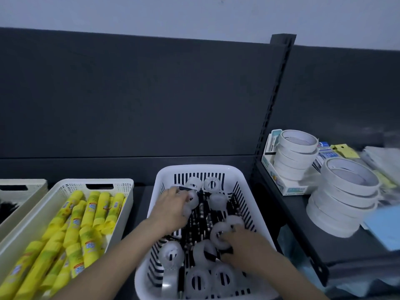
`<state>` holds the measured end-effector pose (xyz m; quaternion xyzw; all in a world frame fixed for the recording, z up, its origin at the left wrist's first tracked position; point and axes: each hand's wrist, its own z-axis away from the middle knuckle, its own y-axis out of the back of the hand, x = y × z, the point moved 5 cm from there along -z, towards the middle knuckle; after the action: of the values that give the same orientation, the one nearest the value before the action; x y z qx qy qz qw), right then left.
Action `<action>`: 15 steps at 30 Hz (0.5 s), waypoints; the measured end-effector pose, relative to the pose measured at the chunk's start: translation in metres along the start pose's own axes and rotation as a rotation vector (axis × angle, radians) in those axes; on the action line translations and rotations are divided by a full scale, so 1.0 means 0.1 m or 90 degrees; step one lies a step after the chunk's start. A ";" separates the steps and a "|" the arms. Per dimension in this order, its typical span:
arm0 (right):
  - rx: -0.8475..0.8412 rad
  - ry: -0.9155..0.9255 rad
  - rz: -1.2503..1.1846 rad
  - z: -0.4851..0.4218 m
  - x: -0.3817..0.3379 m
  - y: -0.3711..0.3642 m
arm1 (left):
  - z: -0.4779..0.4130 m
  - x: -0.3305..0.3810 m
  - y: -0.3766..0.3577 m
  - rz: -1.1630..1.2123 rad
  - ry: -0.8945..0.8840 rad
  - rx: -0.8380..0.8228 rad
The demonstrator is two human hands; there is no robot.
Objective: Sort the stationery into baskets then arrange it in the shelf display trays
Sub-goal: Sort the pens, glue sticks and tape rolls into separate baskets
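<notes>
Left hand [173, 205] and right hand [246, 245] grip tape rolls [217, 231].

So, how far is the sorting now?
Done: yellow tubes fill the cream tray. In hand: left hand and right hand dig among clear tape rolls in the white basket, mixed with black pens. Left: separating these and arranging them in trays.

A stationery shop — slotted shelf upright [275, 94], stacks of tape rolls [337, 213].
</notes>
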<state>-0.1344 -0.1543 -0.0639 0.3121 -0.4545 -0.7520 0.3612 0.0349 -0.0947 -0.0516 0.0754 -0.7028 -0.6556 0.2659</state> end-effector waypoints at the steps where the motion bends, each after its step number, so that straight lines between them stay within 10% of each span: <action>1: 0.010 0.000 0.004 0.01 0.00 0.06 | -0.03 0.05 0.03 0.018 -0.005 0.031; 15: 0.120 -0.117 -0.194 -0.67 0.28 0.48 | -0.68 0.11 -0.11 -0.231 0.090 -0.098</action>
<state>-0.0837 -0.2238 -0.0510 0.3397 -0.5017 -0.7772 0.1697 0.0553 -0.1609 -0.0595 0.2254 -0.6051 -0.7377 0.1970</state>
